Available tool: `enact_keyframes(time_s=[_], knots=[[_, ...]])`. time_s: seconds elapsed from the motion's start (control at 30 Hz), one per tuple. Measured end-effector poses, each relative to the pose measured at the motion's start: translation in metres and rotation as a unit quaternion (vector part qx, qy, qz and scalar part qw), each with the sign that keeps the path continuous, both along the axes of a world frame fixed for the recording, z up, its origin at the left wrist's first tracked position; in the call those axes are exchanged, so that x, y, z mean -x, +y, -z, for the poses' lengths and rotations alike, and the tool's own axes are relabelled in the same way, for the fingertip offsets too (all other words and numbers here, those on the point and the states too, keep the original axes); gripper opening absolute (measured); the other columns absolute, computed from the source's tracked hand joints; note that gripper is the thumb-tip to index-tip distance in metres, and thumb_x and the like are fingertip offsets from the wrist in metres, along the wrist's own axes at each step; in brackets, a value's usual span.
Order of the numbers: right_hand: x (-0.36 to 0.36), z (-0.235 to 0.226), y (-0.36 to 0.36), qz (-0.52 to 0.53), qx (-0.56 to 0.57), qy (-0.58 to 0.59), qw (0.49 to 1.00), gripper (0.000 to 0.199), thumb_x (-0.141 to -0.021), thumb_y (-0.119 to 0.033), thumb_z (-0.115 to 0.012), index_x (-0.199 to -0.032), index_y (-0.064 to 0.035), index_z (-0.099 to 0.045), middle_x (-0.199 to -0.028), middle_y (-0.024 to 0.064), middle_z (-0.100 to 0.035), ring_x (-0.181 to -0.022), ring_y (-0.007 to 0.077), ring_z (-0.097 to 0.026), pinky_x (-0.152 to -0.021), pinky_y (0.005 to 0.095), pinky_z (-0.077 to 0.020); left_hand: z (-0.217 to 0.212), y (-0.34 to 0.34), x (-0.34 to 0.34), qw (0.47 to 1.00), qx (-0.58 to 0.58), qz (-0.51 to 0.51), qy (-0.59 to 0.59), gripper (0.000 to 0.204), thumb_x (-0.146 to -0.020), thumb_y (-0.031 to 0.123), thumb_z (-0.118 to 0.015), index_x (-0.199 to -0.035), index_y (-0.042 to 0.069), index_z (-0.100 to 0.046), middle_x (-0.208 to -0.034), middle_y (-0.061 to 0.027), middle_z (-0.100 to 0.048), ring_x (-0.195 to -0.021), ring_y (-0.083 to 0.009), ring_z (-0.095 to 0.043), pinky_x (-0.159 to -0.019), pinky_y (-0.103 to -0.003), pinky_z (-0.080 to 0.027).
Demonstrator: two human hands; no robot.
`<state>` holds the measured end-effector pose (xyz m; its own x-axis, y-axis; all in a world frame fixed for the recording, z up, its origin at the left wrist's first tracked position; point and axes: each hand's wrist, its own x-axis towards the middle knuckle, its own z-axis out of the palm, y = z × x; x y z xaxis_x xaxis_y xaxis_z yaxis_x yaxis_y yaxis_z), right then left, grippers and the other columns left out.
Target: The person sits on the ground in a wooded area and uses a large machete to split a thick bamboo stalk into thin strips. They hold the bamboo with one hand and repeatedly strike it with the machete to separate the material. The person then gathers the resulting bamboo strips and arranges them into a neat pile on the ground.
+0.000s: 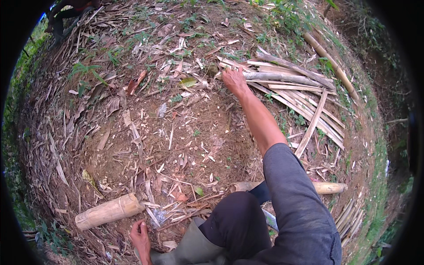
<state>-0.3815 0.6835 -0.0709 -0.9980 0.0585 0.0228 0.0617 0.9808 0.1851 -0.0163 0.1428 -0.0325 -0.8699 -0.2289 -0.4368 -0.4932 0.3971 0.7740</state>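
At the far right of centre, my right arm is stretched out over a pile of split bamboo strips (304, 104). My right hand (234, 81) is closed around the near-left end of a grey stick (282, 77) lying on that pile; its fingertips are partly hidden. Low on the left, my left hand (140, 238) hangs beside my green rubber boot (192, 243), its fingers curled with nothing visible in them. Just beyond it lies a thick, cut bamboo section (109, 211).
Another bamboo pole (330, 188) lies under my right arm. A long bamboo pole (331, 64) rests at the far right, near a bank. More strips (350, 217) sit at the lower right. A person (66, 20) is at the upper left. Dry leaves and chips litter the soil.
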Motion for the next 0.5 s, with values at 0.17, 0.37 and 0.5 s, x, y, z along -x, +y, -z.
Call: enact_keyframes(time_s=[0.17,0.37,0.5], knots=[[-0.078,-0.034,-0.026,-0.117,-0.012,0.081,0.99,0.019,-0.094,-0.01,-0.048,-0.094,0.0002,-0.064,-0.092,0.0128,-0.062,-0.092,0.0267,-0.063,-0.096,0.051,-0.0336,-0.018,0.002,0.001,0.998,-0.035,-0.024,0.047,0.019,-0.097,0.013,-0.056,-0.103,-0.003,-0.064,-0.076,-0.0033,-0.06,-0.067,-0.009,-0.054,-0.063,-0.024,-0.045],[-0.176,-0.097,-0.133,-0.214,-0.044,0.127,0.968,0.022,-0.094,-0.02,-0.052,-0.091,-0.0006,-0.061,-0.085,0.0121,-0.056,-0.085,0.0223,-0.054,-0.091,0.0487,-0.0356,-0.034,0.006,-0.002,0.995,-0.018,0.022,0.099,0.02,-0.098,0.014,-0.054,-0.103,-0.003,-0.063,-0.076,-0.0036,-0.059,-0.066,-0.0096,-0.054,-0.063,-0.025,-0.045],[-0.196,-0.121,-0.251,-0.28,0.074,0.157,0.944,0.026,-0.094,-0.021,-0.051,-0.096,0.0037,-0.06,-0.091,0.0158,-0.057,-0.068,0.0192,-0.057,-0.086,0.0485,-0.0378,-0.029,-0.002,-0.007,0.994,-0.003,0.032,0.108,0.02,-0.098,0.015,-0.054,-0.103,-0.002,-0.064,-0.075,-0.0037,-0.06,-0.065,-0.0101,-0.054,-0.061,-0.025,-0.045]])
